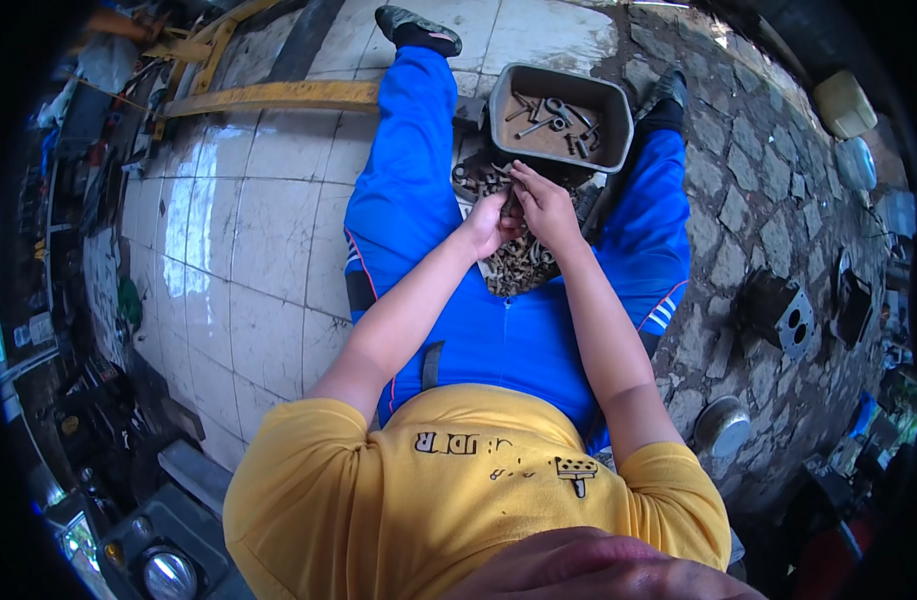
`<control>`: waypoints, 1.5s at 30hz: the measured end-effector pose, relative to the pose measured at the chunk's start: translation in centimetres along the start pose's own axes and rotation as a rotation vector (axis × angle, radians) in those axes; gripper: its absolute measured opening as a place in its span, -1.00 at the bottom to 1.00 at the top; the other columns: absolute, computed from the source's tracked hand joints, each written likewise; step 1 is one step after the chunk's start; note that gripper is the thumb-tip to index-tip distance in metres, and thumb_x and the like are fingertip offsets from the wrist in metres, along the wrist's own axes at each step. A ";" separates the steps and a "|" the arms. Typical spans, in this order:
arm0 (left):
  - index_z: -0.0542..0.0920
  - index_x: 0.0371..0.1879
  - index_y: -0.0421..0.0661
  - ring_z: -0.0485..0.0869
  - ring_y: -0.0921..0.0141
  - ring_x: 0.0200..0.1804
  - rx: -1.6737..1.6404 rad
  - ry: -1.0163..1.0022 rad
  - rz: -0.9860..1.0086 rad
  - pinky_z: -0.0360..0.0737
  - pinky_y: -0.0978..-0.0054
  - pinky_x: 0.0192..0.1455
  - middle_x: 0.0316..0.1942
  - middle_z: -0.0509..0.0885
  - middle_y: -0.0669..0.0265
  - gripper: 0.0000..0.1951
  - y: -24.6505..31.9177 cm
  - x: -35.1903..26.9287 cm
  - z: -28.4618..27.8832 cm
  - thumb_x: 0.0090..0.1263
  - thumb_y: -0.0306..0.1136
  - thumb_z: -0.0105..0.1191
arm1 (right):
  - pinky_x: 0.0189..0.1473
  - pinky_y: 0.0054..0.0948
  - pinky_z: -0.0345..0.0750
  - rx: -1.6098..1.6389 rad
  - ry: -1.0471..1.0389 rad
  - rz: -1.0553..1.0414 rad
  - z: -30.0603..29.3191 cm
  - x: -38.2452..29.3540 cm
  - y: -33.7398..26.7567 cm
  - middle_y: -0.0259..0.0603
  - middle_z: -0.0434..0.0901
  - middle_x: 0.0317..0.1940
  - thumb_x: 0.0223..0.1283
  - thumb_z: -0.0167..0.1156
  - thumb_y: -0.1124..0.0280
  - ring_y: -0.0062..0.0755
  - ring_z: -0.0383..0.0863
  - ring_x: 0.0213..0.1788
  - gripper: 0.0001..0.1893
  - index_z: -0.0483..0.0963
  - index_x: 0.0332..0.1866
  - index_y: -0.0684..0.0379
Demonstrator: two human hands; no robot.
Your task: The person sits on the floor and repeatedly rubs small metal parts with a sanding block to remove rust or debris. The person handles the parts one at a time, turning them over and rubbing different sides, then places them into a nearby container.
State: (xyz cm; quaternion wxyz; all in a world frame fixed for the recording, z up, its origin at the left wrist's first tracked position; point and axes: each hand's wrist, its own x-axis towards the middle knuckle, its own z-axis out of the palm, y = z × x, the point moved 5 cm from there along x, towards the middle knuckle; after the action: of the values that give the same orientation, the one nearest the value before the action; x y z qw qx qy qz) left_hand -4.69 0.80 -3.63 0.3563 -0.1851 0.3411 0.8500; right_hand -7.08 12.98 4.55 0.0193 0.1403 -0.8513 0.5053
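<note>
My left hand and my right hand meet between my spread legs. Pinched between them is a small dark metal part, mostly covered by my fingers, so its exact kind cannot be told. Below and around the hands lies a heap of bolts and small metal hardware, dull brown and grey. Just beyond my fingertips stands a grey rectangular plastic tub. Several loose bolts and a ring-ended metal piece lie on its brownish bottom.
A yellow metal beam runs across the white tiled floor to my left leg. Stone paving on the right bears a metal block with round bores and a metal bowl. A headlamp unit sits at lower left.
</note>
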 end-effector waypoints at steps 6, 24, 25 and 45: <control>0.58 -0.18 0.14 0.41 0.60 -0.50 0.068 -0.032 0.030 0.48 0.50 -0.31 -0.45 0.56 0.60 -0.68 0.1 0.5 -1.0 0.73 -0.04 -0.22 | 0.34 -0.26 0.55 0.010 -0.017 0.022 -0.1 0.1 -0.3 -0.03 0.60 0.34 0.39 0.17 0.51 0.00 0.63 0.33 -0.67 0.62 0.21 0.27; 0.58 -0.14 0.09 0.39 0.61 -0.51 0.133 -0.033 -0.047 0.49 0.49 -0.27 -0.45 0.55 0.56 -0.71 -0.9 -0.3 0.2 0.72 -0.09 -0.20 | 0.25 -0.19 0.61 -0.001 -0.012 0.029 -0.2 0.0 0.8 0.00 0.62 0.30 0.38 0.21 0.46 0.05 0.68 0.24 -0.73 0.67 0.10 0.27; 0.58 -0.14 0.09 0.39 0.61 -0.51 0.142 -0.048 -0.041 0.49 0.48 -0.28 -0.45 0.55 0.56 -0.70 -1.1 -0.3 0.3 0.72 -0.08 -0.21 | 0.25 -0.19 0.62 0.007 0.002 0.013 -0.2 0.1 0.6 -0.01 0.62 0.30 0.38 0.21 0.46 0.05 0.68 0.24 -0.73 0.67 0.10 0.28; 0.58 -0.14 0.09 0.35 0.63 -0.50 0.082 -0.096 -0.057 0.41 0.53 -0.31 -0.43 0.54 0.57 -0.69 0.0 -0.6 0.4 0.74 -0.10 -0.26 | 0.21 -0.20 0.64 0.038 0.040 0.014 -0.8 0.0 -0.5 -0.02 0.65 0.27 0.33 0.21 0.51 0.05 0.71 0.18 -0.74 0.68 0.06 0.29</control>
State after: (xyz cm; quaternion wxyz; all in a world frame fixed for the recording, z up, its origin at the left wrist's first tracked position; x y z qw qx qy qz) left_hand -4.31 0.79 -2.96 0.4035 -0.1389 0.3525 0.8329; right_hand -7.06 13.45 5.38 0.0302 0.1248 -0.8420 0.5240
